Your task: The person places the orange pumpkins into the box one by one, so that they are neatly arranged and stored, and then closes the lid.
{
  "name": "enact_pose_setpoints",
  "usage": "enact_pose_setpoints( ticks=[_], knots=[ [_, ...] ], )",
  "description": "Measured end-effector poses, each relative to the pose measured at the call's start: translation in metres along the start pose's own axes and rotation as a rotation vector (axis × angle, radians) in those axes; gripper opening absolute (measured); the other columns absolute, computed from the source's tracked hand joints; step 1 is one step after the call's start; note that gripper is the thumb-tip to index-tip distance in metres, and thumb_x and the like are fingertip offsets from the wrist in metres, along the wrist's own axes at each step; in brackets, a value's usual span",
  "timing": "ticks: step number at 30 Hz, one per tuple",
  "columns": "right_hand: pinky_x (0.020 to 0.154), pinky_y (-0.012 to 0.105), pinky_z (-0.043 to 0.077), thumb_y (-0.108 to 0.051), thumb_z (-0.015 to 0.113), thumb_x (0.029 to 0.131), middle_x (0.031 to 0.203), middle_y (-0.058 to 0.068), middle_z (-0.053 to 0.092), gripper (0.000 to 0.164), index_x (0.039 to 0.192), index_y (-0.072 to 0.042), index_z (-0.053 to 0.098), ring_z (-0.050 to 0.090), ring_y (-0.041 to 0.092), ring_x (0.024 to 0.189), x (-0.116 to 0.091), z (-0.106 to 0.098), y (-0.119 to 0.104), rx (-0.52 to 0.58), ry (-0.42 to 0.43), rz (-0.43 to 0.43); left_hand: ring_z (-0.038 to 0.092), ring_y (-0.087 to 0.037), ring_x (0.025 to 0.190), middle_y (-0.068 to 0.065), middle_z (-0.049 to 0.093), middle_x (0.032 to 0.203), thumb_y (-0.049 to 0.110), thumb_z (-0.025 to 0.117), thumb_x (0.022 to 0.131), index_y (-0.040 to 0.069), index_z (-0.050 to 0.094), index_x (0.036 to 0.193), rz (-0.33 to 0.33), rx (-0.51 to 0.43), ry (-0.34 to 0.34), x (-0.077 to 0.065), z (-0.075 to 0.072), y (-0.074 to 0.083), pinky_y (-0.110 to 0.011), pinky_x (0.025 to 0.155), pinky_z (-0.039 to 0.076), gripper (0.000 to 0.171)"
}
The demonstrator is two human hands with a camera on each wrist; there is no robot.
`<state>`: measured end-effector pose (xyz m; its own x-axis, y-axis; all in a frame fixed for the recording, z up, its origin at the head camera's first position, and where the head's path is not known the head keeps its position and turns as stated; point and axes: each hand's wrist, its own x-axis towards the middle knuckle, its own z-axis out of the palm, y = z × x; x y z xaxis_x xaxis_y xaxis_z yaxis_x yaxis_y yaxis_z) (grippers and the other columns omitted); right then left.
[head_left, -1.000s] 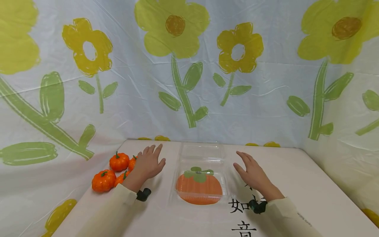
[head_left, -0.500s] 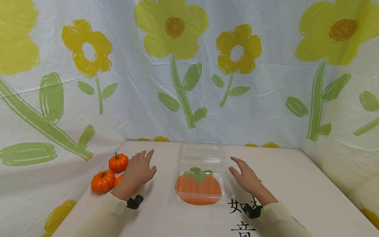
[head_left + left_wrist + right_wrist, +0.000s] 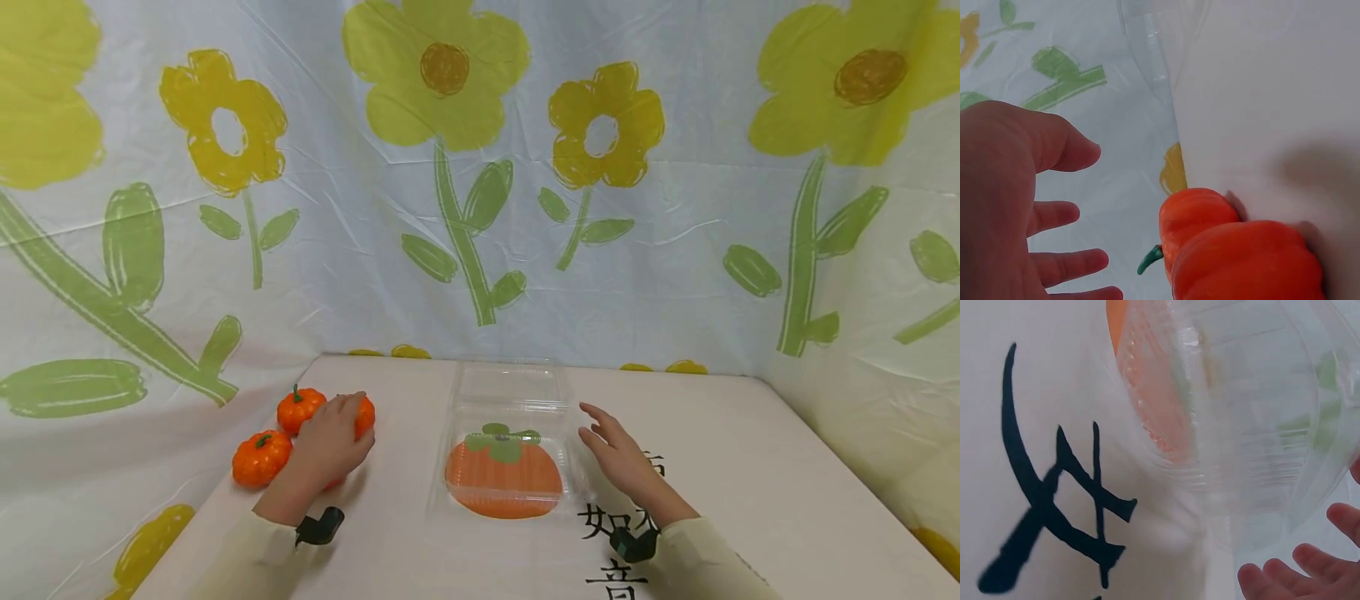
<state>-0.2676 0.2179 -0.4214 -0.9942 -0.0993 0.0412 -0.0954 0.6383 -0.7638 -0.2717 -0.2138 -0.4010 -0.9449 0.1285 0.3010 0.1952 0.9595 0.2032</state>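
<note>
My left hand (image 3: 330, 442) reaches over a cluster of small orange pumpkins at the table's left side. Its fingers lie across the right-hand pumpkin (image 3: 365, 415) in the head view, and another pumpkin is mostly hidden under the hand. In the left wrist view, the thumb and loosely bent fingers stand apart from two pumpkins (image 3: 1247, 262), one with a green stem (image 3: 1151, 257). My right hand (image 3: 618, 458) hovers, fingers relaxed and holding nothing, just right of a clear plastic clamshell box (image 3: 512, 406). Its lid is folded back, and its ribbed wall (image 3: 1254, 481) fills much of the right wrist view.
Two more pumpkins, one behind (image 3: 298, 407) and one in front (image 3: 260, 460), sit left of the left hand. The pale table (image 3: 765, 483) bears a printed orange fruit beneath the box and black characters (image 3: 618, 575). A flower-print curtain (image 3: 675, 275) surrounds the table.
My left hand has moved left and toward me, lowering over the pumpkins and uncovering the right-hand one. My right hand has shifted slightly left and nearer to me.
</note>
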Motion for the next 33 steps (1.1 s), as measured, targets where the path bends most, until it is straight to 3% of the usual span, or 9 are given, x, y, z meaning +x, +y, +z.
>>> enact_pose_setpoints(
  ticks=[8, 14, 22, 33],
  knots=[
    [0.110, 0.061, 0.032, -0.047, 0.042, 0.100, 0.161, 0.013, 0.020, 0.062, 0.153, -0.020, 0.023, 0.028, 0.041, 0.144, -0.004, 0.005, 0.002, 0.116, -0.028, 0.017, 0.049, -0.047, 0.120, -0.027, 0.051, 0.133, 0.031, 0.059, 0.090, -0.002, 0.044, 0.138, 0.004, -0.048, 0.027, -0.008, -0.003, -0.010, -0.064, 0.093, 0.045, 0.059],
    [0.112, 0.059, 0.031, -0.039, 0.041, 0.102, 0.161, 0.013, 0.018, 0.058, 0.154, -0.021, 0.021, 0.027, 0.041, 0.144, -0.003, 0.008, 0.003, 0.179, -0.037, 0.021, 0.047, -0.047, 0.122, -0.028, 0.049, 0.135, 0.028, 0.057, 0.091, -0.005, 0.044, 0.136, -0.017, -0.104, -0.008, -0.011, -0.002, -0.016, -0.063, 0.099, 0.042, 0.058],
    [0.111, 0.058, 0.033, -0.029, 0.039, 0.103, 0.160, 0.017, 0.020, 0.055, 0.154, -0.018, 0.021, 0.027, 0.042, 0.144, -0.001, 0.015, 0.005, 0.212, -0.032, 0.046, 0.046, -0.047, 0.123, -0.029, 0.047, 0.136, 0.028, 0.057, 0.091, -0.007, 0.042, 0.136, -0.057, -0.139, -0.069, -0.017, -0.004, -0.021, -0.063, 0.101, 0.041, 0.059],
    [0.110, 0.061, 0.031, -0.028, 0.038, 0.103, 0.160, 0.014, 0.024, 0.056, 0.155, -0.019, 0.020, 0.022, 0.041, 0.146, -0.004, 0.028, 0.003, 0.219, 0.002, 0.093, 0.044, -0.047, 0.124, -0.029, 0.046, 0.138, 0.030, 0.055, 0.091, -0.006, 0.042, 0.137, -0.069, -0.110, -0.089, -0.026, 0.000, -0.030, -0.065, 0.101, 0.039, 0.060]
  ],
)
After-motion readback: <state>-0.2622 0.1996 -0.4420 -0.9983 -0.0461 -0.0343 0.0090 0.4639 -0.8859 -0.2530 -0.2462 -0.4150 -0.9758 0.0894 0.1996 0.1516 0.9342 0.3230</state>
